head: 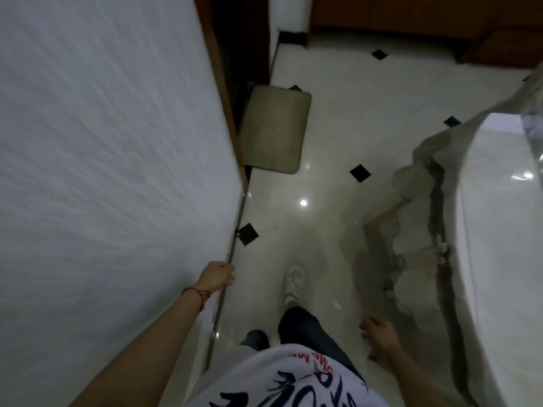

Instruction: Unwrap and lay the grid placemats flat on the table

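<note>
I am walking along a passage between a white wall and a table. My left hand (219, 276) hangs by the wall's base, fingers loosely curled and holding nothing. My right hand (379, 333) swings at my side, fingers loosely curled and holding nothing. The table (499, 218) at the right has a glossy white top and a lace-edged cloth hanging over its side. A bit of clear crinkled plastic wrap (533, 127) shows at the table's far right edge; what it holds is cut off. No grid placemat can be made out.
A white wall (102, 171) fills the left. A beige doormat (274, 130) lies ahead by a dark doorway. White floor tiles (338, 127) with small black diamonds run forward. Brown wooden cabinets (440, 19) stand at the far end. My white shoe (295, 284) steps forward.
</note>
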`<action>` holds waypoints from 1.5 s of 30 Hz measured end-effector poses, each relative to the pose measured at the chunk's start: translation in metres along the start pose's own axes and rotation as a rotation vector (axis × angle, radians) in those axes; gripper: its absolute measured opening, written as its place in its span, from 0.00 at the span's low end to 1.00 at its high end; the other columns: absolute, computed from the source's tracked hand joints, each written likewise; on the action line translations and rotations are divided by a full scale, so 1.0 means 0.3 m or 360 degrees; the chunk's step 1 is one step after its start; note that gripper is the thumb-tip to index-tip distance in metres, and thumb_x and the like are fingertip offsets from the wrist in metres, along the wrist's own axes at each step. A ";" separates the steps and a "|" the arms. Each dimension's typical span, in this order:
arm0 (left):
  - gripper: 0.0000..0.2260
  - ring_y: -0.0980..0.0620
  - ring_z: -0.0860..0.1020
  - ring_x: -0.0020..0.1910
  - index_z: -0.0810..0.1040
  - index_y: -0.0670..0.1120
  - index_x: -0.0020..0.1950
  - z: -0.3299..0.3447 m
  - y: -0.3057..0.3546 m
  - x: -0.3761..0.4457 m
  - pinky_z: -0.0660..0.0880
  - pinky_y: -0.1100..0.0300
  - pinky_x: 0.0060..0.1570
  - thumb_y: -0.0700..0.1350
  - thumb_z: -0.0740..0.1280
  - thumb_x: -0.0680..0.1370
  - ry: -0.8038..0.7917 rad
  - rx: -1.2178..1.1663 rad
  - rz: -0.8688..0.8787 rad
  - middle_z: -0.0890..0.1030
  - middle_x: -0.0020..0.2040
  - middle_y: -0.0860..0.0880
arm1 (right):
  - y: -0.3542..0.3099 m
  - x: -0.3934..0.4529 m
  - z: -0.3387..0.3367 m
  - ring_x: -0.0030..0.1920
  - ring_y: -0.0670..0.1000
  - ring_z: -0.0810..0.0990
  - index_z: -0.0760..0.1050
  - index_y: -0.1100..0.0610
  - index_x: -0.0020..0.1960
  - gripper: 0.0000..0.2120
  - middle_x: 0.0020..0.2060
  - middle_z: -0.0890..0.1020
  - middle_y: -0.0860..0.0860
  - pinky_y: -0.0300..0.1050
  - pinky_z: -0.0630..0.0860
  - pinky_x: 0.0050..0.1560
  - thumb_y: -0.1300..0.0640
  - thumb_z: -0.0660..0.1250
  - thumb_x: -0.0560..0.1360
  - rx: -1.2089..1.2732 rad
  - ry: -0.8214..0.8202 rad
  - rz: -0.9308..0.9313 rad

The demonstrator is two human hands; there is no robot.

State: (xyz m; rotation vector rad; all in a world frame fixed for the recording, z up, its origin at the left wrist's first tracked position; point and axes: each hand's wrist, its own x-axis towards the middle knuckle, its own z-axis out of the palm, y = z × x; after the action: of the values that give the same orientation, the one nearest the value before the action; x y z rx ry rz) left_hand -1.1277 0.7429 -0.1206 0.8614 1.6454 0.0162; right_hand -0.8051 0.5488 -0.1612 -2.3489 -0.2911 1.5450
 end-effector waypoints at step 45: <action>0.12 0.51 0.73 0.33 0.73 0.44 0.36 0.594 2.829 1.340 0.70 0.62 0.33 0.43 0.60 0.79 -0.0333 0.0835 0.0135 0.75 0.35 0.46 | -1.856 1.252 -1.017 0.47 0.60 0.74 0.67 0.70 0.64 0.17 0.58 0.75 0.67 0.55 0.70 0.52 0.60 0.53 0.80 0.1192 0.0361 0.0620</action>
State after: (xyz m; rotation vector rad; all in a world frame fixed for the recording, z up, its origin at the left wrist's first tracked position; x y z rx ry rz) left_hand -0.5378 1.4949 -0.1244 1.2814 1.4316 -0.4502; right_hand -0.3748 1.1480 -0.1652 -1.9829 0.7144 1.2057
